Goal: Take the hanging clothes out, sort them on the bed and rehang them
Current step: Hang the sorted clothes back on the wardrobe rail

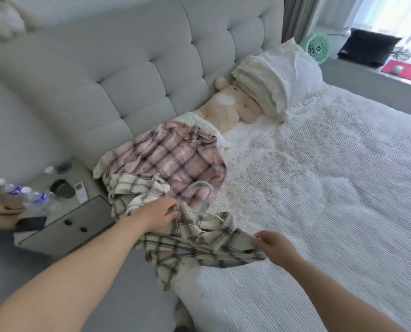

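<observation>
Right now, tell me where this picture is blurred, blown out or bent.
Head view: the window top right is blown out; the water bottles at the left edge are motion-smeared; wide-angle bending curves the headboard; the cream plaid shirt between both hands stays fairly sharp.

Teddy [226, 111] lies along the headboard [132, 75], head under a stack of white pillows [278, 80]. Nightstand [65, 226] by the headboard's left end: two water bottles [24, 192] at its left edge, dark cup [62, 188] and white remote [81, 191] mid-top, black phone [30, 224] at front-left edge. Green fan [318, 47], black laptop [368, 47] and red mat [403, 69] on the window ledge, far right.
</observation>
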